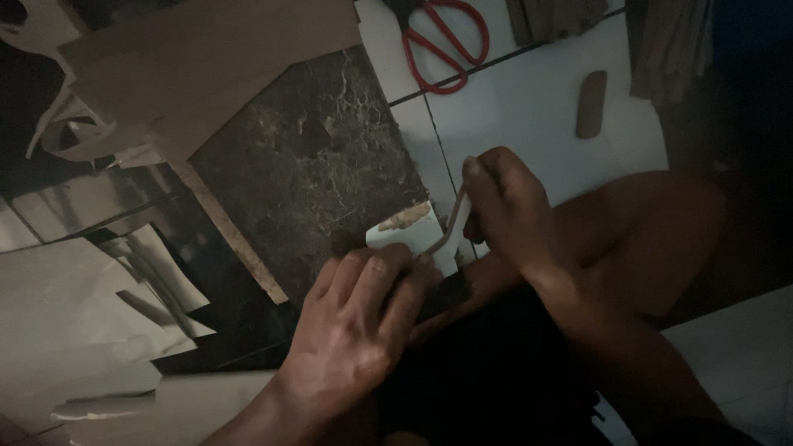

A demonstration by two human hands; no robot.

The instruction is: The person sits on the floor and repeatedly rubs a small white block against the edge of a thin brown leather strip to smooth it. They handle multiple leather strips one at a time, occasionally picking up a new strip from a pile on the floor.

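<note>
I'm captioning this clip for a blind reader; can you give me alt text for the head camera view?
In dim light, the left hand presses a small pale card piece down on the floor while the right hand holds a thin strip against it. Red-handled scissors lie on white tiles beyond, brown cardboard sheets at left.

No packages, labels, signs or screens in view, only loose cardboard and paper sheets

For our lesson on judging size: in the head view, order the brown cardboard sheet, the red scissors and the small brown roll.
1. Cardboard sheet
2. Red scissors, partly cut off
3. Small brown roll
</note>
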